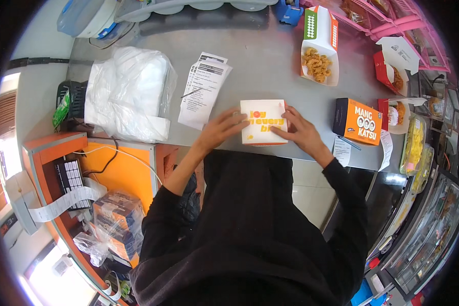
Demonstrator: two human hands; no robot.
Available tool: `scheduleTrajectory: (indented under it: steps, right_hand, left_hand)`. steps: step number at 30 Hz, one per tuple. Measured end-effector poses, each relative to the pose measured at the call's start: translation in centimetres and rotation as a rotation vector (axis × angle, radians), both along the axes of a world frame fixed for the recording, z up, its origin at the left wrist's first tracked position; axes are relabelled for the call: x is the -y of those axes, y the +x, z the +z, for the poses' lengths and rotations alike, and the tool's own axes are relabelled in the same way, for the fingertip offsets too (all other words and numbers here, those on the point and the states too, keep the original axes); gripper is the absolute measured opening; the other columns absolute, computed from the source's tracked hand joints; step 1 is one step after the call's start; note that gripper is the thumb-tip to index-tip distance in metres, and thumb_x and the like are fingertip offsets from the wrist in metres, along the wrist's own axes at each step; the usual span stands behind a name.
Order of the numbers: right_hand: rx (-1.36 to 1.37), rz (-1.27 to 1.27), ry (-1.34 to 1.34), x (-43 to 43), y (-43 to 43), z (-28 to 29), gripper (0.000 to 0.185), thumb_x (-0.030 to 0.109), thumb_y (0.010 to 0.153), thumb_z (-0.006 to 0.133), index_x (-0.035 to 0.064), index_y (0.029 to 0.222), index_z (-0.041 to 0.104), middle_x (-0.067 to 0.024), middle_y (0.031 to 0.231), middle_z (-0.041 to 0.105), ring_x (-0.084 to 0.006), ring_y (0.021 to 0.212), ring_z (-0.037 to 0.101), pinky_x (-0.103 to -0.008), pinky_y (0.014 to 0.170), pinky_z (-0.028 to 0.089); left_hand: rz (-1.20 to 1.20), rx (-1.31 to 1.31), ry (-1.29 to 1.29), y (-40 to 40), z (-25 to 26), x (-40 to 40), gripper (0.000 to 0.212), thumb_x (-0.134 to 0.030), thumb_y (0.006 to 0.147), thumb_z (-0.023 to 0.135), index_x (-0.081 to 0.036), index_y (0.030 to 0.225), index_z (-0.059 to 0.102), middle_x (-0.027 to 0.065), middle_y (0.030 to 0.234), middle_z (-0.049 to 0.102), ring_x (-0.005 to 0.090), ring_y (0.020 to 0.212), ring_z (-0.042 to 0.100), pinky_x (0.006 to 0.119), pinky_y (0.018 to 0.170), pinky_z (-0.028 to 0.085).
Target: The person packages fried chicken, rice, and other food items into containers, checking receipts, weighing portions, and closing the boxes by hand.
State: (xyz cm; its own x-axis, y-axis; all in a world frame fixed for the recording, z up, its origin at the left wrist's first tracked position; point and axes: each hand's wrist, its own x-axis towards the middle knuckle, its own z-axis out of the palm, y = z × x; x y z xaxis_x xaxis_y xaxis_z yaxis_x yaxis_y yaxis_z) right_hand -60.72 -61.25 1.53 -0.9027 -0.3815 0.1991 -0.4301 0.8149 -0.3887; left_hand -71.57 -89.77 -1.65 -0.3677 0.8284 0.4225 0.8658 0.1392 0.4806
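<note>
A closed cardboard food box (263, 122) with a white printed lid and a reddish lower edge rests near the counter's front edge. My left hand (227, 126) touches its left side, and my right hand (297, 128) lies against its right side, with the thumb over the lid. To the right stands an orange and black printed box (357, 121). Beyond it, open red boxes hold fried food (397, 80). Farther back, an open carton holds fried chicken pieces (316, 65). Paper receipts (202, 93) with a pen on them lie left of my hands.
A bundle of white plastic bags (128, 95) sits at the left of the metal counter (264, 69). Pink plastic baskets (401, 25) stand at the back right. Clear containers of yellow food (412, 143) line the right edge. A pen (349, 143) lies on another receipt.
</note>
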Motion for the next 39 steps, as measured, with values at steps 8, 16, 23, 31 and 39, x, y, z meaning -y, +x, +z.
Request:
scheduleTrajectory:
  steps: [8, 16, 23, 31, 39]
  right_hand:
    - [0.099, -0.151, 0.027, 5.1, 2.5, 0.7, 0.085, 0.036, 0.057, 0.080, 0.0288, 0.134, 0.043, -0.0160, 0.142, 0.032, -0.0345, 0.134, 0.029, -0.0478, 0.099, 0.039]
    - [0.016, -0.448, 0.141, 10.8, 0.3, 0.8, 0.079, 0.039, 0.062, 0.078, 0.0357, 0.133, 0.043, -0.0192, 0.143, 0.030, -0.0462, 0.129, 0.030, -0.0476, 0.083, 0.051]
    - [-0.032, -0.409, 0.151, 10.5, -0.2, 0.5, 0.069, 0.026, 0.068, 0.074, 0.0348, 0.130, 0.047, -0.0155, 0.143, 0.031, -0.0407, 0.129, 0.032, -0.0443, 0.087, 0.049]
    - [0.048, -0.609, -0.447, 7.1, 0.8, 0.1, 0.072, -0.003, 0.068, 0.067, 0.0107, 0.134, 0.041, -0.0174, 0.143, 0.031, -0.0371, 0.128, 0.037, -0.0375, 0.097, 0.044]
    - [0.241, -0.886, -1.293, 5.8, 0.6, -4.9, 0.026, -0.002, 0.078, 0.067, 0.0005, 0.103, 0.063, -0.0059, 0.090, 0.064, -0.0099, 0.073, 0.058, -0.0224, 0.065, 0.046]
  left_hand:
    - [0.584, 1.147, 0.282, 5.8, 3.4, -2.8, 0.049, -0.011, 0.085, 0.057, -0.006, 0.132, 0.043, 0.0133, 0.123, 0.051, 0.0230, 0.118, 0.045, 0.035, 0.101, 0.035]
    - [0.469, 1.759, 0.372, 5.2, 4.5, -2.7, 0.068, -0.019, 0.087, 0.062, -0.001, 0.138, 0.021, 0.0162, 0.127, 0.045, 0.0212, 0.120, 0.041, 0.035, 0.102, 0.031]
    - [0.479, 1.453, 0.144, 5.2, 1.2, -1.9, 0.080, -0.018, 0.082, 0.065, 0.002, 0.140, 0.013, 0.0210, 0.139, 0.028, 0.0289, 0.131, 0.029, 0.038, 0.107, 0.026]
    - [0.254, 0.244, -0.631, 1.9, 7.8, -7.1, 0.088, -0.022, 0.070, 0.068, -0.015, 0.145, 0.022, 0.0289, 0.148, 0.000, 0.0545, 0.133, -0.002, 0.060, 0.106, 0.014]
    - [0.292, 0.265, -0.350, -0.1, 4.9, -8.3, 0.093, -0.054, 0.068, 0.071, -0.020, 0.143, 0.027, 0.0294, 0.142, 0.019, 0.0570, 0.124, 0.021, 0.060, 0.100, 0.029]
